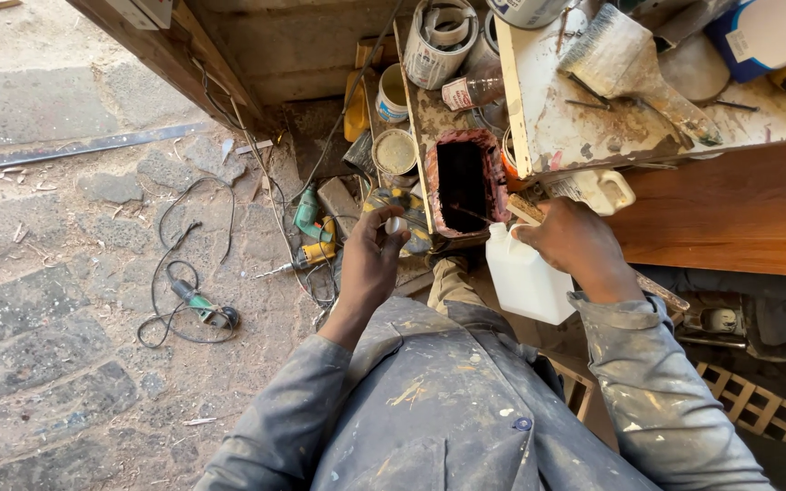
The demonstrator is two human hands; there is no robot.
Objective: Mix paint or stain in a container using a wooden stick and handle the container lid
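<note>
My left hand point(372, 255) pinches a small white cap point(395, 224) between thumb and fingers, held out in front of my chest. My right hand point(573, 244) grips a white plastic jug point(525, 277) near its neck, together with a thin wooden stick that points into a red-rimmed rectangular tin point(463, 186) of dark liquid. The tin sits on a paint-stained board just beyond both hands. My sleeves and coat are grey and spattered with paint.
A stained white board point(575, 127) carries a wide brush point(625, 64), cans and jars. A brown wooden panel point(730, 223) lies at the right. A green drill point(308, 218), a small grinder point(202, 305) and loose cables lie on the stone floor at the left.
</note>
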